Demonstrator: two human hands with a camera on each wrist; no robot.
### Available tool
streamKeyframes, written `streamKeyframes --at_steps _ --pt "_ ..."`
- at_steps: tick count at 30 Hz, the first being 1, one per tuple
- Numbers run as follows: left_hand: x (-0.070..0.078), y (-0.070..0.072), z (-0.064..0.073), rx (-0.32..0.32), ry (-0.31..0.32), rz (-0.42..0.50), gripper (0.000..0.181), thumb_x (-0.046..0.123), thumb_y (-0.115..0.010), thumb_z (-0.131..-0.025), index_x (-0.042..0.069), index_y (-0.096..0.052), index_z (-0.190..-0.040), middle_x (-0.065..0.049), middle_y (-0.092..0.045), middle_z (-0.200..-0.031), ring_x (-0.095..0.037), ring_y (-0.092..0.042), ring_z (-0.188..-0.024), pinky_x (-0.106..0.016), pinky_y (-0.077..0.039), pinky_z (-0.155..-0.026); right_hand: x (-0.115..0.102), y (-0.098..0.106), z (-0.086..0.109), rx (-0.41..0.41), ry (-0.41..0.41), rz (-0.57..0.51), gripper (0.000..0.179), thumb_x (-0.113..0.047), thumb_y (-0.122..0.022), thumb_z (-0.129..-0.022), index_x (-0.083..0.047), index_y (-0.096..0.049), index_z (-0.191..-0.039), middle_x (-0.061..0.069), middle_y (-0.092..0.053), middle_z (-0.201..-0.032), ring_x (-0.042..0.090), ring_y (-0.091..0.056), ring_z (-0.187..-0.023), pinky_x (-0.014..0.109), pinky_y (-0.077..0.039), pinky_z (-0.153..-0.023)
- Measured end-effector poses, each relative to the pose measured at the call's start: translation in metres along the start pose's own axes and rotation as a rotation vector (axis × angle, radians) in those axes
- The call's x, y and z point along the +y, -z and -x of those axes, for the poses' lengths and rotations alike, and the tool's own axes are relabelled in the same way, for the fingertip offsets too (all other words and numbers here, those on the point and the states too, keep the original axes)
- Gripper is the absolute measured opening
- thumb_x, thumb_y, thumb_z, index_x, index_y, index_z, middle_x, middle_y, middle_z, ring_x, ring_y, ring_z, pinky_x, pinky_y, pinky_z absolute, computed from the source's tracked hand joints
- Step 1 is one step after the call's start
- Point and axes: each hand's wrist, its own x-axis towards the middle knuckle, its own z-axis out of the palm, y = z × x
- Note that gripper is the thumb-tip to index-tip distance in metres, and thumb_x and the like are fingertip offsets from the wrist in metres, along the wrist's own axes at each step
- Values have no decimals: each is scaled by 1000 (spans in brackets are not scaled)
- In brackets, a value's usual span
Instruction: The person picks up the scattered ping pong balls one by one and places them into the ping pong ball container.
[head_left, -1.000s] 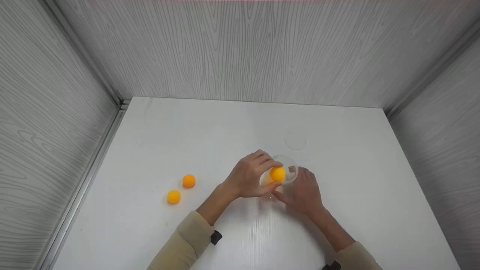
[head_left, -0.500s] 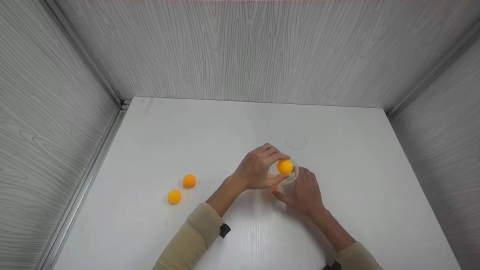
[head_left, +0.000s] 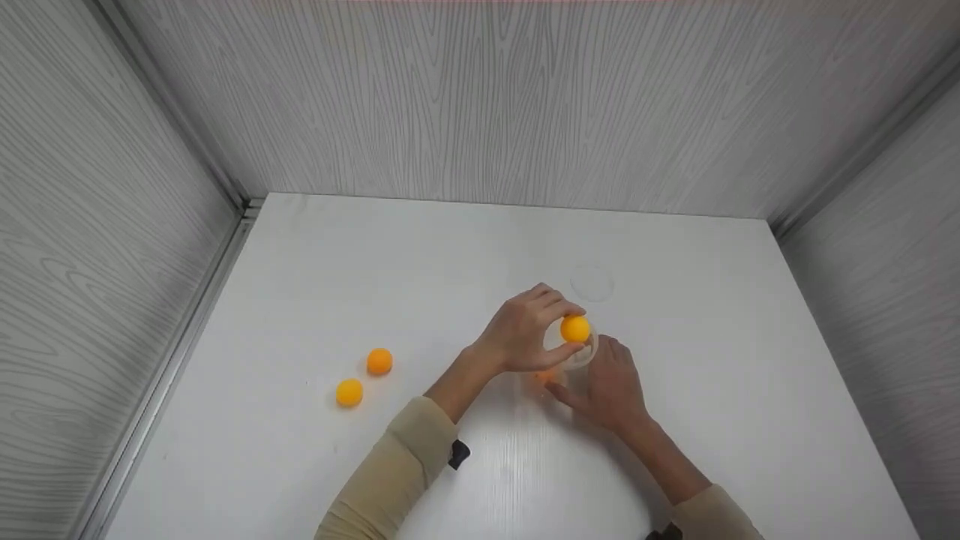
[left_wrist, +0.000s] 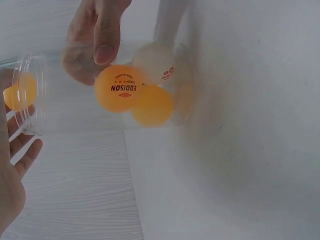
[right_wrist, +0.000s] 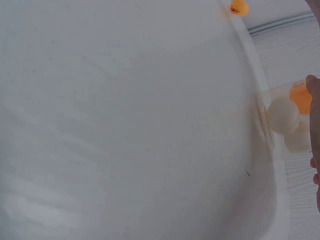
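My left hand pinches an orange table tennis ball between thumb and fingers, right over the mouth of a clear plastic jar. Upright on the table, the jar is steadied by my right hand, its thumb and fingers curled round the side. Inside, low down, the left wrist view shows an orange ball with printed lettering, a second orange ball and a white ball. The right wrist view shows two pale balls beside an orange one through the wall.
Two loose balls, one orange and one yellow-orange, lie on the white table to the left. Behind the jar rests a clear round disc, like a lid. Wood-grained walls enclose the back and sides.
My left hand has carried the ball to the right and away from me, to the middle of the jar's mouth, slowing lately. My right hand and the jar have stayed in place.
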Motion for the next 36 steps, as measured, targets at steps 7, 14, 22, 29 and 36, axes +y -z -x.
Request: streamKeyframes --at_steps 7,14,22,29,36 --pt "-1 -3 -2 -8 -1 3 36 38 -75 -92 16 -75 -121 3 -78 -114 -16 -67 -108 -25 -59 -97 2 -2 0 33 36 -9 83 -59 -82 -80 -6 -52 -136 13 -65 -117 33 -61 -109 54 -54 -102" --pt "-1 -7 -5 10 -24 12 37 40 -75 -92 16 -75 -120 2 -78 -112 -16 -67 -107 -25 -59 -95 4 -3 1 51 63 19 84 -60 -82 -79 -6 -51 -135 14 -63 -113 32 -61 -104 52 -55 -99" --pt "-1 -10 -5 44 -53 11 36 38 -78 -90 14 -76 -117 3 -76 -104 -15 -68 -104 -28 -60 -89 3 -3 -1 47 45 9 87 -63 -81 -78 1 -58 -132 15 -66 -109 36 -64 -105 53 -55 -98" --pt "0 -6 -5 37 -46 15 35 40 -77 -91 16 -76 -116 3 -76 -105 -15 -68 -106 -28 -59 -89 1 -1 -1 31 46 15 87 -61 -83 -77 4 -62 -130 17 -70 -122 39 -65 -113 56 -55 -101" --pt "0 -2 -2 26 -46 9 37 42 -77 -92 16 -77 -118 3 -77 -108 -15 -68 -107 -28 -59 -92 1 -1 -1 52 51 40 86 -61 -84 -76 3 -61 -130 17 -69 -117 36 -65 -109 53 -56 -100"
